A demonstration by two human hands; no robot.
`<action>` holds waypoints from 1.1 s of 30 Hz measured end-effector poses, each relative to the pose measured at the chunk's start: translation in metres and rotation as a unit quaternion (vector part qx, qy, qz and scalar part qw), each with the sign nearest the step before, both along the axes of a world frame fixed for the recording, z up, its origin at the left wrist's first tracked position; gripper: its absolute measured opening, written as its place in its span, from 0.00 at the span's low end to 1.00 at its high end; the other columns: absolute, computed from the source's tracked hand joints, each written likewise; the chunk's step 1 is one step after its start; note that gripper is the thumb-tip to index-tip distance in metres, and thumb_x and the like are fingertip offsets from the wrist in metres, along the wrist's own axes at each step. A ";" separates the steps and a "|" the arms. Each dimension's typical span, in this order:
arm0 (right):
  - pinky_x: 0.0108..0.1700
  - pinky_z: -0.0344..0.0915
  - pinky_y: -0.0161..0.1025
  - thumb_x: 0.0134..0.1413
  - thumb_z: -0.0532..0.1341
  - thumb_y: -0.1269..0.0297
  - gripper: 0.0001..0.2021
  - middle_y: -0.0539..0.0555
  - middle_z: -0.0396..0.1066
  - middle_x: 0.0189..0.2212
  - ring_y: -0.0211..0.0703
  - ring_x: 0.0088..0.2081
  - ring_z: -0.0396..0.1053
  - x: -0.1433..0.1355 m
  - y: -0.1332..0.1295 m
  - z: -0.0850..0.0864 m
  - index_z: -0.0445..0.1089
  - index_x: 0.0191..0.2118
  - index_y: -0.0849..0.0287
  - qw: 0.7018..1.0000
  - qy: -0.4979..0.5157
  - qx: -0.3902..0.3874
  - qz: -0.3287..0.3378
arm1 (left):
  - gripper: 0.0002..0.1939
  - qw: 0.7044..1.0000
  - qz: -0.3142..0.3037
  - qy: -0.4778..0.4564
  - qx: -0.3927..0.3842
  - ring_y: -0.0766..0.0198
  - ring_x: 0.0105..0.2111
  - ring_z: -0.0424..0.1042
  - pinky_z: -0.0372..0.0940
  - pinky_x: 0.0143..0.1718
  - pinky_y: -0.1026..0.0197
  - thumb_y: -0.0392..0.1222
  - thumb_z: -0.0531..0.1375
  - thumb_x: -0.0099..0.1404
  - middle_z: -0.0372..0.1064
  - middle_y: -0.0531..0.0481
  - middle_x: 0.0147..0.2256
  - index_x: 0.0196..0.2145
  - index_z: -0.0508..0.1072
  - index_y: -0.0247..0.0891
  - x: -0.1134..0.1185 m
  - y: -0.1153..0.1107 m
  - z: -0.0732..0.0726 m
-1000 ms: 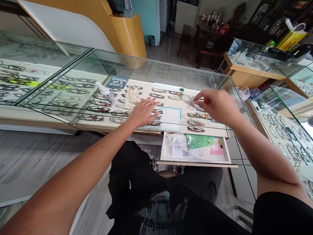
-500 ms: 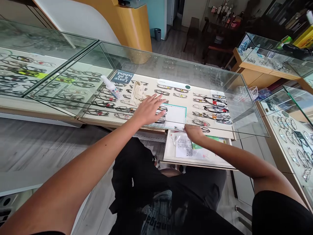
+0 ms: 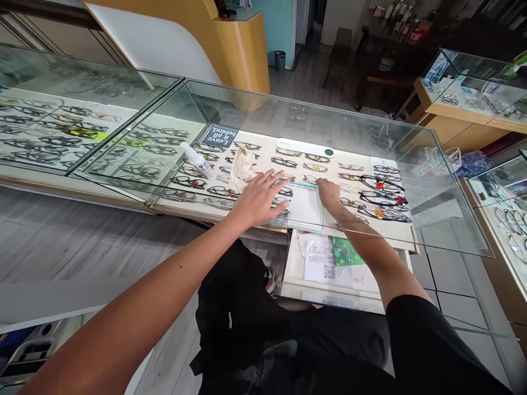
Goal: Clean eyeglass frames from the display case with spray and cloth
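Observation:
My left hand (image 3: pixel 261 200) lies flat on the glass top of the display case, fingers spread, with nothing in it. Just beyond its fingertips is a crumpled cream cloth (image 3: pixel 242 169), and a white spray bottle (image 3: pixel 200 161) lies left of that. My right hand (image 3: pixel 329 193) is over the case's display bed, its fingers closed at the side of a thin-framed pair of eyeglasses (image 3: pixel 311 180). Its fingertips are partly hidden. A white card with a teal border (image 3: pixel 305 207) lies between my hands. Rows of eyeglasses (image 3: pixel 284 162) surround them.
An open drawer (image 3: pixel 288 274) holding a printed sheet (image 3: pixel 323 260) and a green card (image 3: pixel 348 251) juts out below the case. A dark sign (image 3: pixel 221 136) stands near the left end. More glass cases (image 3: pixel 457 99) are at the right.
My right hand has moved forward from the front edge above the drawer, taking the eyeglasses deeper over the display bed. My left hand stays flat on the glass. The view has shifted slightly.

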State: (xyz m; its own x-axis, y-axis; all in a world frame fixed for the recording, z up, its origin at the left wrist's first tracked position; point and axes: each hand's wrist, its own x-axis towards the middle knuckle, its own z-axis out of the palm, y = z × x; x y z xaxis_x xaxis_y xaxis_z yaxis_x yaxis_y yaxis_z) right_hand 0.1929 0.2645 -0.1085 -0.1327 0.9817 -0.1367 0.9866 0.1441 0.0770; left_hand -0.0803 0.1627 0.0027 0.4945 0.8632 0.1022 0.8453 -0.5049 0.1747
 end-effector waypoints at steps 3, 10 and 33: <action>0.46 0.68 0.40 0.73 0.50 0.76 0.17 0.69 0.78 0.52 0.52 0.52 0.78 -0.004 0.022 -0.003 0.72 0.57 0.63 1.000 -0.003 0.001 0.007 | 0.37 1.000 0.001 0.000 -0.004 0.45 0.79 0.45 0.47 0.78 0.39 0.61 0.48 0.78 0.47 0.47 0.78 0.77 0.59 0.42 0.000 -0.001 0.001; 0.51 0.73 0.45 0.72 0.60 0.71 0.11 0.67 0.79 0.51 0.52 0.52 0.79 -0.015 0.052 -0.014 0.76 0.53 0.65 0.999 -0.013 -0.027 0.018 | 0.36 1.000 0.003 0.002 -0.007 0.46 0.79 0.44 0.46 0.78 0.40 0.61 0.48 0.78 0.47 0.48 0.78 0.76 0.59 0.43 0.000 -0.004 0.005; 0.48 0.72 0.44 0.71 0.49 0.79 0.21 0.72 0.77 0.57 0.55 0.53 0.80 -0.040 -0.064 0.033 0.65 0.64 0.65 0.990 -0.005 -0.091 0.105 | 0.36 1.000 0.000 -0.004 -0.014 0.45 0.78 0.46 0.45 0.78 0.40 0.59 0.49 0.78 0.48 0.46 0.78 0.76 0.59 0.42 0.001 0.001 0.003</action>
State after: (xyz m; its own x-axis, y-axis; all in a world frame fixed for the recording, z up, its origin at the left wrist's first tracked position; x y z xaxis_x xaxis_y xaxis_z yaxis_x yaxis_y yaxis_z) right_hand 0.1524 0.2009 -0.0756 -0.3288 0.8914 -0.3120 0.9326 0.3584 0.0413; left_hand -0.0790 0.1635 0.0062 0.4938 0.8658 0.0811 0.8439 -0.4997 0.1954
